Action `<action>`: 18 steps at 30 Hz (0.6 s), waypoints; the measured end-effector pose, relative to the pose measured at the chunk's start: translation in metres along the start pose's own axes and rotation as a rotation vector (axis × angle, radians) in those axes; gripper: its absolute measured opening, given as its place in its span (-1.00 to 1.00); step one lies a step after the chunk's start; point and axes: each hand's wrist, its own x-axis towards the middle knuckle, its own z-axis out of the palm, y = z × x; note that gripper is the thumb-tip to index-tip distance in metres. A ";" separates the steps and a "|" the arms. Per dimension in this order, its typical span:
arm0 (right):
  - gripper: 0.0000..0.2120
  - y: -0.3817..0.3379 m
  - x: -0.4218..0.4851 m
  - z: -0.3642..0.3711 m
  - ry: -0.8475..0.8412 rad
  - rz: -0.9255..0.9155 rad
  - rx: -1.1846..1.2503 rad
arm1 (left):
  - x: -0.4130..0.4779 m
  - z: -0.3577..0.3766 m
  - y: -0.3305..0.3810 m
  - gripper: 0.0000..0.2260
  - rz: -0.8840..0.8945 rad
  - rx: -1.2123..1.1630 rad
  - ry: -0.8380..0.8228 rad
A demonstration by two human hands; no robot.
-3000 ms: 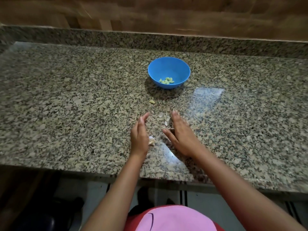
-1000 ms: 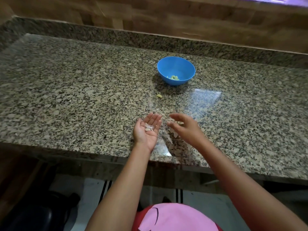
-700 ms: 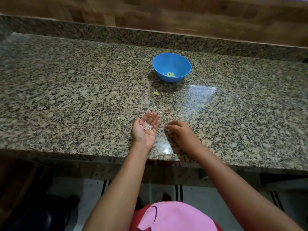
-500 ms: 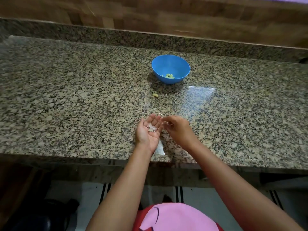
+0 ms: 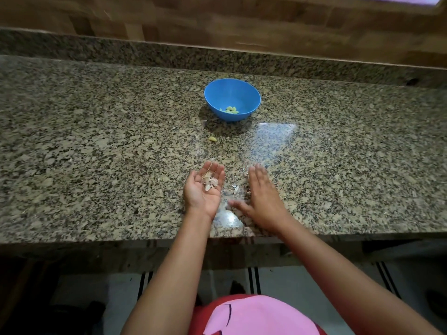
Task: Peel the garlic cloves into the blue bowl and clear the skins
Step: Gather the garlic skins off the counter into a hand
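Beyond the hands, pale peeled cloves [image 5: 231, 110] sit in the round blue plastic bowl [image 5: 232, 93]; the upturned, relaxed left hand [image 5: 204, 189] cradles papery skins [image 5: 210, 182], the flat, empty right hand [image 5: 262, 197] lies beside leftover scraps [image 5: 234, 189].

Dim light is glaring palely off the granite counter [image 5: 273, 135], the blue bowl [image 5: 217, 102] is casting a soft shadow, the right hand [image 5: 262, 197] is blurring, and frame edges are bowing.

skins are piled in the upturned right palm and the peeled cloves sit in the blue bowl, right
No: the head view shows the skins in the upturned left hand; the right hand is palm-down. The peeled cloves sit in the blue bowl.
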 end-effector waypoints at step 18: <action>0.06 0.021 0.023 0.007 -0.089 0.087 -0.148 | 0.007 0.006 0.003 -0.65 0.022 0.004 0.022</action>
